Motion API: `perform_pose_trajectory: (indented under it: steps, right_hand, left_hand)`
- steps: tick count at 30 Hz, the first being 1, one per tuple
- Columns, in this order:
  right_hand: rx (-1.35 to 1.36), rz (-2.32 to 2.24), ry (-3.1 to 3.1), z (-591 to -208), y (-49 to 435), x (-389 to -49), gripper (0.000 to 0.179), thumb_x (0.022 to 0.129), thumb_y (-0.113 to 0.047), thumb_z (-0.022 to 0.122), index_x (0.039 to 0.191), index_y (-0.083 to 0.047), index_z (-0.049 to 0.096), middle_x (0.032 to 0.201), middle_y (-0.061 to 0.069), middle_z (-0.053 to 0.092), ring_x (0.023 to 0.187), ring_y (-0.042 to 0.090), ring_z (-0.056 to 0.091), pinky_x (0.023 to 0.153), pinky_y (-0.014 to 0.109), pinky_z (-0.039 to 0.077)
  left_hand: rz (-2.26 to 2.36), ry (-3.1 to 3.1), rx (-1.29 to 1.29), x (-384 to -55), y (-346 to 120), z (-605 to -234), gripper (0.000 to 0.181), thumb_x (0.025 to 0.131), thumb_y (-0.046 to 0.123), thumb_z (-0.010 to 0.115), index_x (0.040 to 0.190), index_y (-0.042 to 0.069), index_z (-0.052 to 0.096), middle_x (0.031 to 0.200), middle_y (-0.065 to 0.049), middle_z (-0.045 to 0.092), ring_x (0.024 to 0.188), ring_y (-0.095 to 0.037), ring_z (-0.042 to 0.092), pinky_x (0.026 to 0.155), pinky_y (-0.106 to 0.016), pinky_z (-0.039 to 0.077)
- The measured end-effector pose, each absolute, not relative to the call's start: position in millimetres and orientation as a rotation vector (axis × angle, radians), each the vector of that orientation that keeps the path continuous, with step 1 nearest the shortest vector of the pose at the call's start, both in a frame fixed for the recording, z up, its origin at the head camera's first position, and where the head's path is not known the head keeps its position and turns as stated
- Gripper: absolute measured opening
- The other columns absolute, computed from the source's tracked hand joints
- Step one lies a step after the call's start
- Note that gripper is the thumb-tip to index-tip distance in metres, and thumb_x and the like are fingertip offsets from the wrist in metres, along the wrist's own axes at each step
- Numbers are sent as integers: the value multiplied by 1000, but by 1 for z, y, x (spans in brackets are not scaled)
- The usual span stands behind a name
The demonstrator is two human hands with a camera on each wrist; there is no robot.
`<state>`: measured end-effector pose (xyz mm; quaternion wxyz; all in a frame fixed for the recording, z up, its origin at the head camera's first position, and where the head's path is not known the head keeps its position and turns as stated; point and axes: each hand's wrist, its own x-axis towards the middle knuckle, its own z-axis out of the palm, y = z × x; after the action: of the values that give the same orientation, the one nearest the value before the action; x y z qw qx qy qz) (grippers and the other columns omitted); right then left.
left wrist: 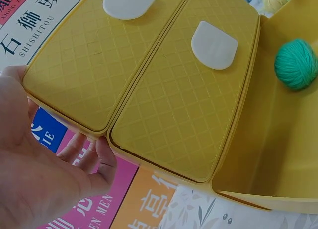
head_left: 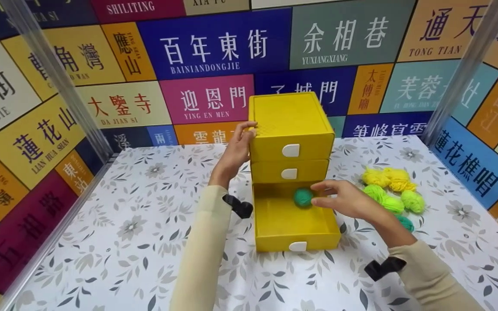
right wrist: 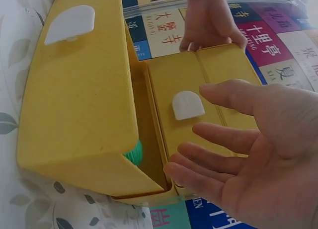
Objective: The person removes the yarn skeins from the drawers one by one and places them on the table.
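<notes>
A yellow three-drawer cabinet (head_left: 290,114) with white pulls stands upright, its bottom drawer (head_left: 296,242) out and the upper two closed. Inside that drawer, toward the back right, sits a green yarn ball (head_left: 303,197), also plain in the left wrist view. My left hand (head_left: 239,147) rests against the cabinet's upper left side, fingertips at the top edge. Over the drawer's right side reaches my right hand (head_left: 339,198), its thumb and fingers spread apart, with fingertips close beside the yarn ball. In the right wrist view the right palm (right wrist: 278,149) holds nothing.
Right of the cabinet lie yellow yarn balls (head_left: 389,178), several lime-green yarn balls (head_left: 412,201) and a teal one (head_left: 406,223), partly behind the right forearm. A flowered cloth (head_left: 123,242) covers the table. Panels with printed characters (head_left: 214,47) rise behind and at both sides.
</notes>
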<state>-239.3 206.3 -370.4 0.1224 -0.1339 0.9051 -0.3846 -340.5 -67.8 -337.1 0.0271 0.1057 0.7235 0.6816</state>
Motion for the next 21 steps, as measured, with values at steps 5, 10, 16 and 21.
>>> perform_pose_trajectory:
  steps: [5,10,16,21]
  right_hand:
    - [-366,-1045,2629,-374,191,-251,55,99,-34,62,142,-1,53,143,25,53,128,39,53,106,52,49]
    - [-360,-905,2667,-377,178,-260,57,98,-33,62,141,2,52,138,25,57,115,32,57,104,50,47]
    - [-291,-793,2667,-379,170,-272,68,96,-35,63,149,1,42,141,26,54,117,33,54,109,53,43]
    - [-298,-708,2665,-380,164,-281,63,95,-33,66,143,4,48,120,20,61,104,28,54,94,41,48]
  left_hand:
    - [2098,2244,341,-341,-68,-338,32,108,23,36,140,20,43,148,-14,44,131,-30,50,113,-62,38]
    - [2082,2254,327,-341,-69,-338,32,108,24,36,140,21,42,150,-14,43,134,-31,49,114,-64,35]
    - [2087,2248,344,-341,-70,-337,32,108,24,37,140,21,43,151,-14,41,138,-29,45,114,-63,36]
    - [2097,2235,338,-341,-70,-338,33,108,23,37,140,21,43,151,-13,42,135,-31,48,114,-63,36]
